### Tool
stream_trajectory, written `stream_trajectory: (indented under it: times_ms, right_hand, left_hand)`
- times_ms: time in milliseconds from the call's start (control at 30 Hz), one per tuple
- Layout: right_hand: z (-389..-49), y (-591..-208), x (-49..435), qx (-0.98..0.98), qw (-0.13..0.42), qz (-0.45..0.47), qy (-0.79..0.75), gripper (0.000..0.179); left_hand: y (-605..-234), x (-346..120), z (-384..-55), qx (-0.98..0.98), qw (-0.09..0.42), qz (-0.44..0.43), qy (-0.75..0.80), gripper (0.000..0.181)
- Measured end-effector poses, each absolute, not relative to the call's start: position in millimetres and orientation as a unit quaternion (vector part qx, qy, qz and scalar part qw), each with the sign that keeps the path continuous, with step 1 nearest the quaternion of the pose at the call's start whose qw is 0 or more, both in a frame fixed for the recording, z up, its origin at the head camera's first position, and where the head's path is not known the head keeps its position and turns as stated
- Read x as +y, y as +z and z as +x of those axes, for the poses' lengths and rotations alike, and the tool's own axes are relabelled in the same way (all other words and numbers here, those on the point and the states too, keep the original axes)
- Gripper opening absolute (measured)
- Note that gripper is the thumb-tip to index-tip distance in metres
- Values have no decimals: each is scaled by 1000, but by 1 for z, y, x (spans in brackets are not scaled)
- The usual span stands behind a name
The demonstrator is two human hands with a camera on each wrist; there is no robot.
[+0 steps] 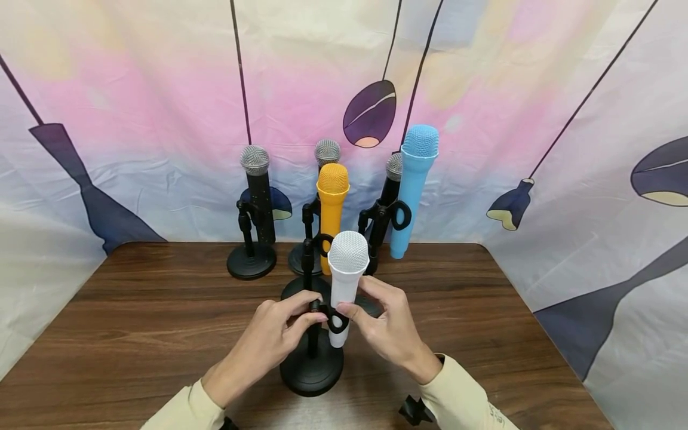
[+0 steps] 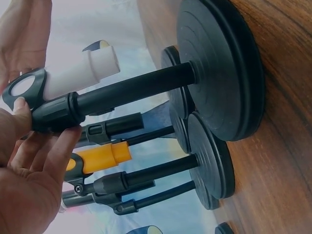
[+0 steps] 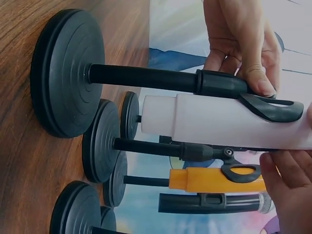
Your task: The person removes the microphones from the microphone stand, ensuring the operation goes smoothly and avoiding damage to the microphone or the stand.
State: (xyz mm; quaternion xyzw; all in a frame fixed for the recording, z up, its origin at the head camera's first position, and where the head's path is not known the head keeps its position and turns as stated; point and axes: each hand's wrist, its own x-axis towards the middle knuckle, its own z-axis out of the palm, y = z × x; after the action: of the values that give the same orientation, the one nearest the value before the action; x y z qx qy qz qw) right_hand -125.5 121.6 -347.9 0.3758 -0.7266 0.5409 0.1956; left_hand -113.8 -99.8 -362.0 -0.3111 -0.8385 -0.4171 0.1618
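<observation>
Close in front of me, a black desk microphone stand (image 1: 312,373) stands upright on its round base. A white microphone (image 1: 348,257) with a white mesh head sits in the stand's ring-shaped clip (image 1: 337,322), its lower end passing below the ring. My left hand (image 1: 271,331) pinches the top of the stand at the clip joint between thumb and fingers. From the other side, my right hand (image 1: 389,325) holds the white microphone's body just above the clip. In the right wrist view the clip (image 3: 273,108) wraps the white body (image 3: 209,122) beside the pole (image 3: 141,75).
Behind stand more black stands: one with a yellow microphone (image 1: 333,203), one with a light blue microphone (image 1: 414,185), and others with black, silver-headed microphones (image 1: 258,197). A small black object (image 1: 416,411) lies by my right sleeve. A printed cloth (image 1: 161,119) hangs behind the wooden table (image 1: 161,310).
</observation>
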Motion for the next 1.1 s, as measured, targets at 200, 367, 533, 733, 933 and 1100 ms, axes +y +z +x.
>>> stream_trajectory:
  times_ms: [200,367,533,733,933,1100]
  right_hand:
    - [-127,-349,123,-707,163,381,573,34]
    - [-127,-350,123,-705,151,374,583,36]
    - [-127,-350,122,-705,158,377,580,36]
    - [-125,-350,119,-704,183,373,576,34]
    - [-124,-351,116,-706,208,376,563,35]
    - [-123,-353,114,-715,230,370,547,36]
  left_hand:
    - [-357,-98,-112,-844,134,-302,-422,15]
    - [-357,-97,-110,-842,138,-292,-432,19]
    - [-360,-95,-110,-831,193,-320,-412,17]
    - [-361,-95,-111,-823,233,-353,-380,16]
    - [-362,-96,-112,-823,235,-359,-373,19]
    - [-362,-95,-114,-818,249,-371,-363,19]
